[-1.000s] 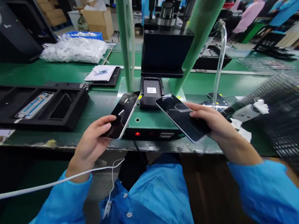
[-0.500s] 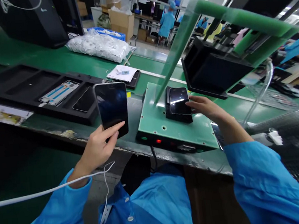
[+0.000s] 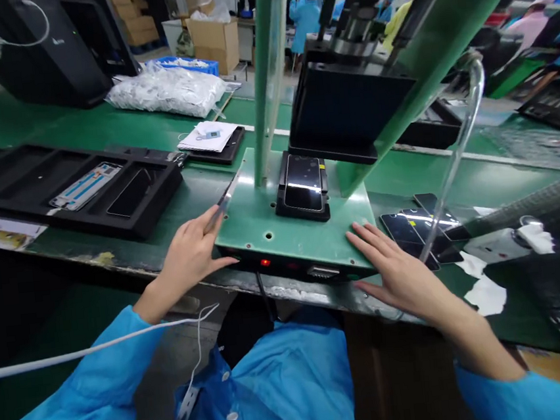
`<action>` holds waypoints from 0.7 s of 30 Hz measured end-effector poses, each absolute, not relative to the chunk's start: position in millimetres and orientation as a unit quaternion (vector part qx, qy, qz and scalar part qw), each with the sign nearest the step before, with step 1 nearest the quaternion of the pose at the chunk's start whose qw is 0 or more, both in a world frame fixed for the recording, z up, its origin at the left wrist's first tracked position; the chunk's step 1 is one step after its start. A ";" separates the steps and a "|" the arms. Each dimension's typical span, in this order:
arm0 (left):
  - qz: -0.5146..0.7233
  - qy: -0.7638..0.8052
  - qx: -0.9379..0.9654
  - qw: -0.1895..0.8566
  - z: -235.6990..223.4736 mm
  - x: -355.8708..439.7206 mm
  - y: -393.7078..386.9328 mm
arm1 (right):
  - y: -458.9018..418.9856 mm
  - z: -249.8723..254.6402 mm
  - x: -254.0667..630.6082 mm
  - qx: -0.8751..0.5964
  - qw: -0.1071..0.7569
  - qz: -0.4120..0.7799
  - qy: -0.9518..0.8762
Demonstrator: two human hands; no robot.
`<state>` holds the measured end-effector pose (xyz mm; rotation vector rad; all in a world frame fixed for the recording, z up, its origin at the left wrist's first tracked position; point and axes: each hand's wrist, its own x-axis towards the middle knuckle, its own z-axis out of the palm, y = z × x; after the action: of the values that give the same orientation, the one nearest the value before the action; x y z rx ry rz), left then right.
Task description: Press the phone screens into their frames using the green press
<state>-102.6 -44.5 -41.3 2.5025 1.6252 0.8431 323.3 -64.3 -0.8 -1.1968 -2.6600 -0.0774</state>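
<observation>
My left hand (image 3: 188, 255) grips a smartphone (image 3: 229, 192), turned nearly edge-on, at the left side of a green press base (image 3: 261, 221). Its thumb stretches to the front left of the base. My right hand (image 3: 397, 271) lies with fingers spread on the base's front right corner and holds nothing; its thumb is by the front face. Between the hands, another smartphone (image 3: 303, 181) lies face up in a black fixture (image 3: 305, 214) on the base. Above it hangs the black press head (image 3: 349, 107), apart from the phone.
Left, a black foam tray (image 3: 160, 198) holds a phone frame and a dark screen. Several phones (image 3: 403, 228) lie right of the press, near a clear hose (image 3: 461, 133) and white tissue (image 3: 486, 294). A bagged bundle (image 3: 164, 92) lies behind; co-workers are in the background.
My right hand has left the phone in the fixture and moved to the base's front right corner. My left hand has brought its phone to the base, turning it edge-on.
</observation>
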 end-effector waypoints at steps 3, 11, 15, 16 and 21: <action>0.261 0.537 0.802 0.030 -36.7 -99.8 -45.3 | -70.3 -14.0 330.7 -0.388 0.146 -0.078 -0.907; 0.340 0.602 0.722 -0.030 6.3 -117.8 -78.1 | -66.8 -28.2 324.9 -0.382 0.229 -0.085 -0.892; 0.425 0.645 0.632 -0.056 39.3 -151.6 -84.0 | -66.8 -30.6 327.0 -0.387 0.245 -0.078 -0.886; 0.446 0.647 0.617 -0.041 44.7 -158.6 -83.1 | -68.0 -30.4 327.0 -0.386 0.248 -0.074 -0.885; 0.649 0.563 0.478 0.183 46.2 -146.5 -83.5 | -88.9 -24.6 300.2 -0.363 0.351 -0.024 -0.863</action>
<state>-146.5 -83.5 46.2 1.3488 1.5872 1.8307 300.2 -88.9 -24.6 -0.9398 -2.2349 -0.0617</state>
